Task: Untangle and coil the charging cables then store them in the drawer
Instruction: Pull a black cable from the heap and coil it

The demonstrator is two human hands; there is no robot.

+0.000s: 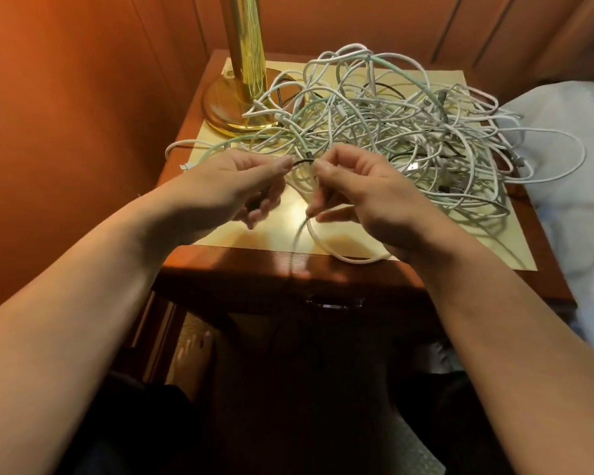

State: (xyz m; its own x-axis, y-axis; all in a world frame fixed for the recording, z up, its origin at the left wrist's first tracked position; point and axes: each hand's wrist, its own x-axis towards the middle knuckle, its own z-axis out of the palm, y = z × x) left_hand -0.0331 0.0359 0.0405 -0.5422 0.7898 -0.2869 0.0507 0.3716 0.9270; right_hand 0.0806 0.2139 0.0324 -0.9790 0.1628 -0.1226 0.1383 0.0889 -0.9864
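My two hands are raised close together over the front of the worktop (240, 238), a small wooden bedside stand with a pale yellow mat on top. My left hand (244, 185) and my right hand (352, 192) each pinch a short dark cable (302, 161) between thumb and forefinger, with only a little of it showing between the fingertips. A white cable (340, 253) also loops out from under my right hand and over the front edge; I cannot tell whether my lower fingers grip it.

To do this step well, I judge I should follow the one dark strand slowly, feeding it through loops and not tugging, since pulling hard would likely tighten the knots. Keeping my hands near each other should give better control.

The cable pile (402, 132) lies just beyond my hands, covering most of the mat. It is a loose, high heap of mostly white cords, some pale green, a few dark, with plug ends poking out. Nothing is coiled yet. A brass lamp base (234, 108) stands at the back left, touching the heap. The drawer handle (333, 302) below appears closed.
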